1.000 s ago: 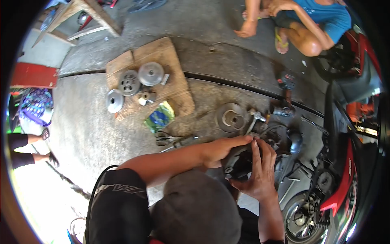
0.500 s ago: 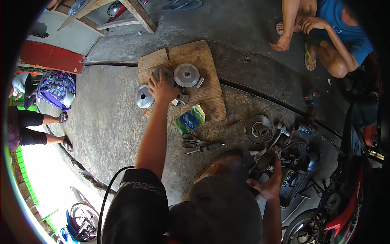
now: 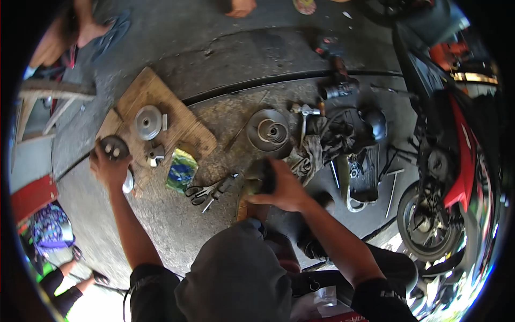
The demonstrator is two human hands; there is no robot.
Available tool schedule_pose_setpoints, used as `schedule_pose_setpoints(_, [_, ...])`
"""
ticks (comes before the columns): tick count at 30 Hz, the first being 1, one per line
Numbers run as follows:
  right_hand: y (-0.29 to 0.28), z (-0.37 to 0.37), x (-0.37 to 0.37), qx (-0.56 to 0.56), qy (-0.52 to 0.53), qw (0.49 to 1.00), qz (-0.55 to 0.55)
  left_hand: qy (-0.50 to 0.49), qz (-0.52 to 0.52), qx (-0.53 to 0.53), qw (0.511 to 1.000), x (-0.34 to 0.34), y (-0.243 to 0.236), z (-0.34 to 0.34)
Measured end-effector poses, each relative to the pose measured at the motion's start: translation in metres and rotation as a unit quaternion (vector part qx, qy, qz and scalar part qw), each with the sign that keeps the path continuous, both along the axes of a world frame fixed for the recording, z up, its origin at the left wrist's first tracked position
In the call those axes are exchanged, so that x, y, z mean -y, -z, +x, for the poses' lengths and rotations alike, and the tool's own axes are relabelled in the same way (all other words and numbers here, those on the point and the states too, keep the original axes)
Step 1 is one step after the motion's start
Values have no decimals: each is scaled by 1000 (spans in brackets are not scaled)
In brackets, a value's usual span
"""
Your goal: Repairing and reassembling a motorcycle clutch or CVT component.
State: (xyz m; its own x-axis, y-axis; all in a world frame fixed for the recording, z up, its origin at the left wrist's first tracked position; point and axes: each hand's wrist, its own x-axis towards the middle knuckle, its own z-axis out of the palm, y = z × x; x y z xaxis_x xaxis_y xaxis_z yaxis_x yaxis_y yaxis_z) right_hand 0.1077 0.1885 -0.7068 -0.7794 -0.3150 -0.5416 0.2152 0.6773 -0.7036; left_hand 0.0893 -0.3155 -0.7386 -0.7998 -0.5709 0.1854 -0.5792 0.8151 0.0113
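My left hand [image 3: 110,167] has its fingers round the rim of a dark round metal part [image 3: 114,145] with light spots on its face, at the left side of a cardboard sheet [image 3: 188,126]. Beside it on the cardboard lie a silver pulley disc [image 3: 148,122] and a small silver hub [image 3: 155,155]. A second silver disc [image 3: 127,183] is partly hidden by my left wrist. My right hand [image 3: 287,189], in front of my body, is closed round a dark object [image 3: 264,176], blurred and mostly covered by the fingers. Scissors [image 3: 201,193] lie between my hands.
A green-and-blue packet [image 3: 182,170] lies at the cardboard's near edge. To the right are a coil spring on a dish [image 3: 268,131], a hammer [image 3: 304,114], rags [image 3: 308,158], a metal cover [image 3: 360,180] and a power drill [image 3: 339,80]. A motorcycle [image 3: 429,220] stands far right.
The view has swung to the right. My right hand has come from beside the rags to in front of me, with the dark object. My left hand stays at the dark round part.
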Motion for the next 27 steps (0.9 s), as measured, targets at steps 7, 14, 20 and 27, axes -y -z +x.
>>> schedule_pose_setpoints(7, [58,-27,79,-149,-168,964,143,-67,774,-294,557,-69,-19,35])
schedule_pose_setpoints(14, [66,26,-63,-303,164,892,293,11,967,-143,210,-208,-34,16])
schedule_pose_setpoints(20, [67,22,-124,-319,141,916,199,61,992,-47,97,-316,-74,-36])
schedule_pose_setpoints(27, [-107,-15,-109,-394,333,844,-150,98,991,12,90,-350,-89,-71])
